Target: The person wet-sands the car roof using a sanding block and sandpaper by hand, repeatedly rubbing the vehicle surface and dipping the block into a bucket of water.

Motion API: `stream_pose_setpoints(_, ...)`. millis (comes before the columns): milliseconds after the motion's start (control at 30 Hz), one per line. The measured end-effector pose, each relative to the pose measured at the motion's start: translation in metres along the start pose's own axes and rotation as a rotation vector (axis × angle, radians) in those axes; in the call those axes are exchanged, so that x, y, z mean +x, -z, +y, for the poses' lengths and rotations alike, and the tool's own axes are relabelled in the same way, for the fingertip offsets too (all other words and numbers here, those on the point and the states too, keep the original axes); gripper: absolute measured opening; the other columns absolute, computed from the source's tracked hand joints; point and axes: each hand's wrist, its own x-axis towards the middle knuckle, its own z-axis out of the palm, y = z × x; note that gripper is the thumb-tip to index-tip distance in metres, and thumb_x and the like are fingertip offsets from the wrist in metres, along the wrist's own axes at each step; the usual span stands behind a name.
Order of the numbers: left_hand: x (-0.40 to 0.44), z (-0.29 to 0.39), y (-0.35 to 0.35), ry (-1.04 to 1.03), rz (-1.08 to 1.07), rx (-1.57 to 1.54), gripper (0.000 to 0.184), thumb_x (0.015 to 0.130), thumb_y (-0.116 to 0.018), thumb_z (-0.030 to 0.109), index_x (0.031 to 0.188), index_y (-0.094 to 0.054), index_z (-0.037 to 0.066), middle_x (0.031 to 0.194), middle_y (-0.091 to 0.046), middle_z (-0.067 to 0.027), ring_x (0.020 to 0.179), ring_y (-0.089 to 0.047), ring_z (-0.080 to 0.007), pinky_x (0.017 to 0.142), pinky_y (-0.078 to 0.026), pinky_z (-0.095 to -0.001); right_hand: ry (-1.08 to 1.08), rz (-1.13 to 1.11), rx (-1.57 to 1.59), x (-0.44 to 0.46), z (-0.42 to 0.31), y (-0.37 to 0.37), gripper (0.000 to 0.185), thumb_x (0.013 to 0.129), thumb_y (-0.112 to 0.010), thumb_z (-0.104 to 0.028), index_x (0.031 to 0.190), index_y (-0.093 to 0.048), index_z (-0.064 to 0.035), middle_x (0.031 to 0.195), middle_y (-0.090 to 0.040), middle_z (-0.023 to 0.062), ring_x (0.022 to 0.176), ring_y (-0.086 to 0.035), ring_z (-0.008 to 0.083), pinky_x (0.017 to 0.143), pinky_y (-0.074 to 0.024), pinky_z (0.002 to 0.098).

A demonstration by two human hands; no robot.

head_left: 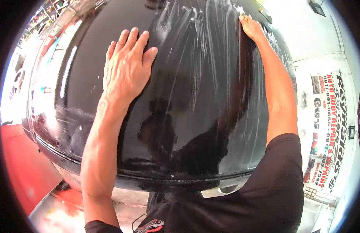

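Note:
Flat on a glossy black car panel (180,89), my left hand (127,66) rests with its fingers spread and nothing in it. Farther off at the upper right, my right hand (252,29) touches the panel, its fingers bent round a small yellowish thing (245,18) that I cannot make out. White streaks (199,39) of some smeared substance run down the panel between my hands and around the right one. My body is reflected in the lower part of the panel.
The panel's lower edge (180,179) curves across in front of my body. At the right hangs a printed banner (327,128) on a white wall. A red surface (24,167) is at the lower left, and cluttered shelves (38,17) stand at the upper left.

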Motion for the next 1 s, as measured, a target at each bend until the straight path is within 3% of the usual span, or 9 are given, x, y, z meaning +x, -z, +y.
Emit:
stream_pose_setpoints(167, -0.005, 0.000, -0.011, -0.025, 0.030, 0.024, 0.056, 0.108, -0.044, 0.050, 0.151, -0.054, 0.014, 0.160, -0.046, -0.0137, 0.153, -0.035, -0.0315, 0.125, -0.025, -0.0488, -0.016, -0.091, 0.196, -0.166, -0.060, 0.056, 0.048, 0.107, -0.046, -0.040, 0.132, -0.057, 0.0000, 0.140, -0.057, 0.0299, 0.126, -0.057, 0.0493, 0.106, -0.0466, 0.0540)
stream_pose_setpoints(233, -0.004, 0.001, -0.009, -0.018, -0.005, 0.046, 0.057, 0.108, -0.044, 0.050, 0.152, -0.052, 0.015, 0.161, -0.045, -0.0119, 0.153, -0.034, -0.0302, 0.126, -0.023, -0.0488, 0.176, -0.040, 0.069, -0.303, -0.066, 0.069, 0.062, 0.107, -0.047, -0.034, 0.158, -0.034, 0.0002, 0.160, -0.039, 0.0253, 0.149, -0.037, 0.0419, 0.124, -0.0286, 0.0501)
stream_pose_setpoints(333, -0.004, 0.002, -0.010, -0.027, 0.004, 0.023, 0.055, 0.108, -0.044, 0.047, 0.150, -0.054, 0.012, 0.159, -0.047, -0.0138, 0.152, -0.035, -0.0318, 0.126, -0.024, -0.0510, 0.069, -0.254, 0.178, -0.447, -0.081, 0.107, 0.070, 0.104, -0.053, -0.033, 0.162, -0.028, -0.0035, 0.168, -0.026, 0.0237, 0.156, -0.023, 0.0405, 0.127, -0.0185, 0.0533)
stream_pose_setpoints(433, -0.003, 0.007, -0.003, -0.008, -0.075, 0.037, 0.058, 0.108, -0.042, 0.051, 0.153, -0.051, 0.015, 0.162, -0.043, -0.0114, 0.154, -0.032, -0.0306, 0.127, -0.021, -0.0496, 0.093, -0.255, 0.142, -0.408, -0.065, 0.107, 0.069, 0.105, -0.053, -0.032, 0.163, -0.028, -0.0046, 0.168, -0.025, 0.0226, 0.156, -0.023, 0.0403, 0.127, -0.0180, 0.0531)
stream_pose_setpoints(567, -0.004, 0.000, -0.006, 0.000, -0.052, 0.026, 0.062, 0.107, -0.041, 0.055, 0.152, -0.053, 0.014, 0.161, -0.044, -0.0135, 0.154, -0.033, -0.0320, 0.127, -0.022, -0.0496, 0.030, -0.128, 0.144, -0.215, 0.001, 0.050, 0.062, 0.110, -0.041, -0.041, 0.159, -0.035, -0.0036, 0.168, -0.028, 0.0188, 0.156, -0.025, 0.0365, 0.127, -0.0191, 0.0496)
stream_pose_setpoints(667, -0.006, 0.001, -0.006, 0.002, -0.046, 0.002, 0.061, 0.107, -0.042, 0.055, 0.151, -0.054, 0.014, 0.160, -0.045, -0.0154, 0.153, -0.034, -0.0334, 0.126, -0.023, -0.0498, -0.105, -0.084, 0.132, -0.069, 0.033, 0.014, 0.068, 0.105, -0.042, -0.056, 0.144, -0.051, -0.0013, 0.139, -0.061, 0.0261, 0.132, -0.053, 0.0479, 0.112, -0.0418, 0.0503)
stream_pose_setpoints(733, -0.004, -0.003, -0.006, -0.009, -0.020, 0.007, 0.060, 0.108, -0.041, 0.054, 0.151, -0.054, 0.014, 0.160, -0.045, -0.0155, 0.153, -0.034, -0.0337, 0.126, -0.024, -0.0499, -0.069, 0.026, 0.052, -0.008, 0.062, -0.011, 0.064, 0.103, -0.043, -0.058, 0.133, -0.059, -0.0034, 0.129, -0.064, 0.0311, 0.122, -0.059, 0.0517, 0.105, -0.0455, 0.0552)
stream_pose_setpoints(867, -0.006, -0.003, -0.011, -0.029, 0.028, -0.005, 0.056, 0.108, -0.045, 0.049, 0.149, -0.056, 0.013, 0.158, -0.048, -0.0151, 0.151, -0.036, -0.0333, 0.125, -0.025, -0.0506, -0.104, -0.012, 0.043, -0.083, 0.016, 0.017, 0.058, 0.105, -0.042, -0.050, 0.136, -0.056, -0.0031, 0.132, -0.063, 0.0303, 0.118, -0.061, 0.0514, 0.104, -0.0465, 0.0565)
stream_pose_setpoints(1000, -0.006, -0.001, -0.011, -0.046, 0.015, 0.019, 0.055, 0.108, -0.045, 0.049, 0.149, -0.056, 0.013, 0.159, -0.047, -0.0135, 0.152, -0.036, -0.0318, 0.125, -0.026, -0.0507, 0.194, -0.079, 0.154, -0.328, -0.047, 0.077, 0.059, 0.107, -0.048, -0.031, 0.157, -0.038, -0.0008, 0.163, -0.035, 0.0234, 0.154, -0.030, 0.0379, 0.127, -0.0222, 0.0487)
